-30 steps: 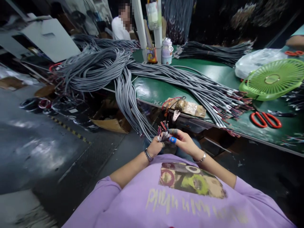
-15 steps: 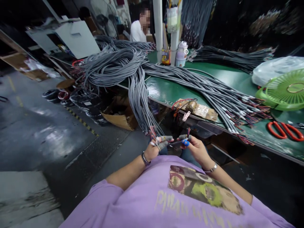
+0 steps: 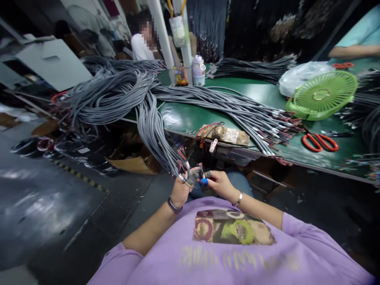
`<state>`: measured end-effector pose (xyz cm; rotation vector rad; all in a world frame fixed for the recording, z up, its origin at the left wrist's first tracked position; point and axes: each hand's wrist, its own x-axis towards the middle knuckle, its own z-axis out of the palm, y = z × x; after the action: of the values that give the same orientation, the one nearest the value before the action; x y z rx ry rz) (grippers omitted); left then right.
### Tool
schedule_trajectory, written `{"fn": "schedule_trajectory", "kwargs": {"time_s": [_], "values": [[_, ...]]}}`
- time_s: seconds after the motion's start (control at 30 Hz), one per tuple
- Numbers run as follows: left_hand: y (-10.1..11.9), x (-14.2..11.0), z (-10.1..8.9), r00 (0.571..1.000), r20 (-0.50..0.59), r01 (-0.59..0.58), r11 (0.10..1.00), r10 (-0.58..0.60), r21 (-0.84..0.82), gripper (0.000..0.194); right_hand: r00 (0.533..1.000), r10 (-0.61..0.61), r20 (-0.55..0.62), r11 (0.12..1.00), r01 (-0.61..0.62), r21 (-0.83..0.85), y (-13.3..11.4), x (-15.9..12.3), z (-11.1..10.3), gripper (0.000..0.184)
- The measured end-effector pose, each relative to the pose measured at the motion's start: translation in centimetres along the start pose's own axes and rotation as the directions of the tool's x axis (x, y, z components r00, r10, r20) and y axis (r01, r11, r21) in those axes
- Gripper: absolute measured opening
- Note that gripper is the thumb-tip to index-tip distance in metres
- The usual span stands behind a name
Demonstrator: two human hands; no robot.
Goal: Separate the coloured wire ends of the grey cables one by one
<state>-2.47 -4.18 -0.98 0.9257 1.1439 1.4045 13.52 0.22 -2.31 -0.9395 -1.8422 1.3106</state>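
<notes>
The left fingers (image 3: 193,178) are closed on the ends of gray cables (image 3: 154,126), too many to count, which hang down to them from the counter (image 3: 184,118) beyond; just beside them, the right fingers (image 3: 204,181) pinch one small tuft of wires (image 3: 201,170), tips nearly together. Farther out, to the right of both sets of fingers, are one green fan (image 3: 321,95) and two pairs of red-handled scissors (image 3: 320,139).

The grey cables (image 3: 111,96) look like smooth plastic with a dull sheen. Green and glossy, the tabletop (image 3: 178,116) reflects light in pale patches. The fan (image 3: 334,92) is smooth green plastic, the scissor handles (image 3: 320,141) glossy red plastic, the bag (image 3: 301,77) thin, crinkled, translucent film. The box (image 3: 135,164) is matt cardboard, the lilac shirt (image 3: 237,273) matt cloth, the floor (image 3: 38,206) smooth and shiny.
</notes>
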Motion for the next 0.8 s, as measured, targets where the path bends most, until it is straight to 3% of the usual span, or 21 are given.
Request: {"fn": "schedule_trajectory", "kwargs": {"time_s": [0.13, 0.27, 0.33, 0.4, 0.53, 0.63, 0.8], "values": [[0.0, 0.9, 2.4, 0.998, 0.063, 0.009, 0.999, -0.012, 0.041, 0.037, 0.983, -0.050, -0.176, 0.953, -0.006, -0.303, 0.1, -0.2, -0.5, 0.021], [0.1, 1.5, 3.3, 0.999, 0.025, 0.030, 0.995, -0.032, 0.096, 0.030, 0.981, -0.071, -0.179, 0.907, -0.011, -0.420, 0.3, -0.5, -0.6, 0.018], [-0.1, 1.8, 3.0, 0.999, -0.005, 0.033, 0.995, -0.032, 0.097, 0.026, 0.990, -0.082, -0.117, 0.936, 0.036, -0.349, 0.4, -0.6, -0.6, 0.016], [-0.4, 2.1, 2.4, 0.999, -0.030, 0.034, 0.996, -0.032, 0.088, 0.023, 0.997, -0.049, -0.066, 0.985, 0.037, -0.171, 0.6, -0.7, -0.8, 0.016], [-0.7, 2.2, 1.1, 0.998, -0.037, 0.053, 0.994, -0.050, 0.099, 0.022, 0.983, 0.144, -0.112, 0.980, -0.125, 0.156, 0.4, -0.1, -1.7, 0.026], [-0.7, 1.9, 0.9, 0.997, -0.001, 0.072, 0.989, -0.073, 0.128, 0.020, 0.982, 0.167, -0.092, 0.970, -0.147, 0.191, -0.2, 0.9, -2.3, 0.030], [-0.4, 1.8, 1.5, 0.997, 0.040, 0.066, 0.989, -0.072, 0.130, 0.016, 0.982, 0.176, 0.076, 0.940, -0.190, 0.283, -1.1, 2.6, -1.7, 0.033]]}}
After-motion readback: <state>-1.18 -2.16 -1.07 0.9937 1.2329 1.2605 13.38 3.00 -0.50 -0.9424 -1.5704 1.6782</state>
